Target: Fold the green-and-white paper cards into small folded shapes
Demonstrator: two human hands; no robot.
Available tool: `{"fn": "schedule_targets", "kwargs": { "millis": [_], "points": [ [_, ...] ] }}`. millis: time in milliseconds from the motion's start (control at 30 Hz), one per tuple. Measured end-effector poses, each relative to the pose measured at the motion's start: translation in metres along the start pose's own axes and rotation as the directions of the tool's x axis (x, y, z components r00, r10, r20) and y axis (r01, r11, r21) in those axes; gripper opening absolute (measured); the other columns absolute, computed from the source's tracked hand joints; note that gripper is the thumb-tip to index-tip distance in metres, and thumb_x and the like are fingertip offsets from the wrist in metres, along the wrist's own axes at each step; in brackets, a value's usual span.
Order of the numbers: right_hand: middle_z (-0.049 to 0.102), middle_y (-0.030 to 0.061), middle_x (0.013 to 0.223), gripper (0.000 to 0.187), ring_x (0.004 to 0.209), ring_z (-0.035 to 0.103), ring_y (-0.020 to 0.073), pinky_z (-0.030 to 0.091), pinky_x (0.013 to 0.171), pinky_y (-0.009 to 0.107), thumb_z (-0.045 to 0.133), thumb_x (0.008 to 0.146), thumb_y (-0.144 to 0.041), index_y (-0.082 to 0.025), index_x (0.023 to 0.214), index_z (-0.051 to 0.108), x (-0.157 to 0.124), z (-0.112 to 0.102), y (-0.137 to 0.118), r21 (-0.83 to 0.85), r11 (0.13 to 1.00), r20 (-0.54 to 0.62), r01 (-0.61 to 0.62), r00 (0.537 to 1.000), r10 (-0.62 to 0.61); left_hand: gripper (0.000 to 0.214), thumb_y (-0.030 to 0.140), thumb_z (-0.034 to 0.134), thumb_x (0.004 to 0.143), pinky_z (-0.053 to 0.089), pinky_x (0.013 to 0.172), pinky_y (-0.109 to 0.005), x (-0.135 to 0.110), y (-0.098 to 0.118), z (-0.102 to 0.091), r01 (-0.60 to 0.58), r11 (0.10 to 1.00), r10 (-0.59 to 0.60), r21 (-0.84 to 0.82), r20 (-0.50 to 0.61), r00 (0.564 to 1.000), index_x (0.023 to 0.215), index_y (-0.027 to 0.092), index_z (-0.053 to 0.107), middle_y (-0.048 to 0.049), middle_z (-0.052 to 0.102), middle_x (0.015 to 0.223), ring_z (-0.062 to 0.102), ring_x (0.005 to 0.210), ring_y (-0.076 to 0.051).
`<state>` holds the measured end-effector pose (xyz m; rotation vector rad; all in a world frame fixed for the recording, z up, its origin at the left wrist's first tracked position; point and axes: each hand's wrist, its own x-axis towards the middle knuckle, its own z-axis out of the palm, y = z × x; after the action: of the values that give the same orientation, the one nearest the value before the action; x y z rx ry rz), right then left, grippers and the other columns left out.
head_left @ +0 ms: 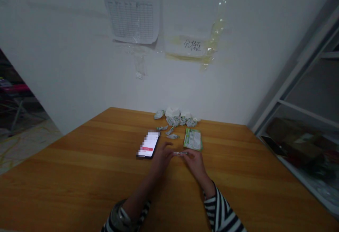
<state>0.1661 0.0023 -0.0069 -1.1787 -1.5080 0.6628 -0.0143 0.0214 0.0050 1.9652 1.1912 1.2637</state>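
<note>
Thin white strip [180, 153] lies between the two hands, and the fingertips of the right hand [194, 164] seem to pinch it. The left hand [161, 158] comes close from the other side, and its fingers perhaps touch the strip's near end, but this is too small to tell surely. Neither hand is spread open. Just beyond the right hand lies a flat green and white packet [193, 139]. Just beyond the left hand lies a smartphone [148, 144] with a lit, pixelated screen. Farther ahead of the hands, three small twisted pieces [169, 130] and a heap of crumpled green and white wrappers [177, 120] with white lumps [172, 112] are already gathered, while the packet remains flat. All of them rest on the wooden table [79, 165]. Far ahead is a white wall with a taped paper chart [132, 16], and right of the hands stands a white shelf [296, 66].
</note>
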Motion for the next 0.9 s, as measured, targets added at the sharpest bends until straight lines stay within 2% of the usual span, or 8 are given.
{"fn": "schedule_targets", "kwargs": {
  "millis": [167, 267, 333, 400, 533, 667, 733, 900],
  "points": [
    [0.068, 0.0054, 0.074, 0.011, 0.073, 0.061, 0.0206, 0.047, 0.069, 0.031, 0.071, 0.074, -0.031, -0.021, 0.069, 0.073, 0.004, -0.003, -0.003, -0.026, 0.994, -0.039, 0.109, 0.993, -0.110, 0.019, 0.034, 0.060, 0.082, 0.043, 0.086, -0.040, -0.002, 0.010, -0.002, -0.008, 0.999, 0.017, -0.050, 0.166, 0.986, 0.090, 0.026, 0.075, -0.0077, 0.074, 0.089, 0.064, 0.085, -0.027],
    [0.067, 0.0063, 0.085, 0.011, 0.084, 0.060, 0.0214, 0.046, 0.078, 0.032, 0.073, 0.072, -0.033, -0.021, 0.071, 0.073, 0.006, -0.002, -0.004, 0.015, 0.988, -0.029, 0.154, 0.988, -0.154, 0.016, 0.036, 0.063, 0.079, 0.036, 0.096, -0.043, -0.003, 0.014, -0.002, -0.008, 0.998, 0.018, -0.055, 0.176, 0.984, 0.082, 0.026, 0.076, -0.0070, 0.075, 0.083, 0.064, 0.082, -0.026],
    [0.067, 0.0053, 0.081, 0.016, 0.079, 0.061, 0.0206, 0.047, 0.075, 0.031, 0.069, 0.075, -0.036, -0.020, 0.072, 0.071, 0.005, 0.001, -0.002, 0.072, 0.993, 0.025, 0.098, 0.995, -0.100, 0.015, 0.037, 0.065, 0.078, 0.030, 0.102, -0.044, -0.003, 0.013, 0.000, 0.005, 0.999, 0.001, -0.046, 0.137, 0.991, 0.078, 0.026, 0.076, -0.0060, 0.075, 0.083, 0.064, 0.083, -0.026],
    [0.066, 0.0029, 0.069, 0.023, 0.068, 0.060, 0.0191, 0.046, 0.065, 0.029, 0.065, 0.078, -0.040, -0.018, 0.071, 0.069, 0.004, 0.004, 0.003, 0.116, 0.993, 0.067, 0.010, 0.998, -0.018, 0.017, 0.037, 0.064, 0.078, 0.036, 0.097, -0.043, -0.004, 0.010, 0.003, 0.040, 0.998, -0.035, -0.048, 0.114, 0.993, 0.077, 0.025, 0.077, -0.0059, 0.075, 0.079, 0.065, 0.078, -0.025],
    [0.060, -0.0003, 0.057, 0.036, 0.055, 0.053, 0.0158, 0.040, 0.053, 0.025, 0.060, 0.079, -0.049, -0.017, 0.064, 0.065, 0.004, 0.006, 0.014, 0.196, 0.978, 0.002, -0.073, 0.997, 0.074, 0.026, 0.037, 0.058, 0.082, 0.048, 0.072, -0.034, -0.003, 0.008, 0.007, 0.117, 0.972, -0.062, -0.205, 0.253, 0.965, 0.082, 0.020, 0.077, -0.0068, 0.075, 0.075, 0.066, 0.070, -0.025],
    [0.061, 0.0005, 0.057, 0.041, 0.054, 0.054, 0.0164, 0.041, 0.053, 0.026, 0.060, 0.078, -0.055, -0.016, 0.064, 0.066, 0.007, 0.003, 0.017, 0.312, 0.944, -0.032, -0.110, 0.991, 0.127, 0.033, 0.037, 0.059, 0.082, 0.045, 0.092, -0.037, -0.001, 0.017, 0.006, 0.166, 0.874, 0.055, -0.456, 0.432, 0.900, 0.108, 0.021, 0.072, -0.0082, 0.072, 0.107, 0.063, 0.102, -0.028],
    [0.065, 0.0028, 0.061, 0.042, 0.058, 0.058, 0.0188, 0.045, 0.057, 0.028, 0.062, 0.076, -0.057, -0.016, 0.069, 0.069, 0.007, 0.000, 0.014, 0.380, 0.914, -0.014, -0.141, 0.987, 0.158, 0.040, 0.041, 0.062, 0.080, 0.043, 0.097, -0.040, -0.002, 0.020, 0.006, 0.244, 0.800, 0.071, -0.549, 0.490, 0.869, 0.114, 0.022, 0.069, -0.0094, 0.069, 0.115, 0.060, 0.110, -0.029],
    [0.071, 0.0068, 0.071, 0.042, 0.063, 0.064, 0.0217, 0.049, 0.062, 0.032, 0.062, 0.077, -0.057, -0.016, 0.077, 0.073, 0.009, -0.008, 0.009, 0.447, 0.870, 0.074, -0.207, 0.978, 0.195, 0.044, 0.053, 0.063, 0.077, 0.052, 0.085, -0.044, -0.007, 0.016, 0.010, 0.530, 0.601, -0.095, -0.599, 0.604, 0.791, 0.101, 0.017, 0.073, -0.0119, 0.073, 0.099, 0.070, 0.085, -0.028]
  ]
}}
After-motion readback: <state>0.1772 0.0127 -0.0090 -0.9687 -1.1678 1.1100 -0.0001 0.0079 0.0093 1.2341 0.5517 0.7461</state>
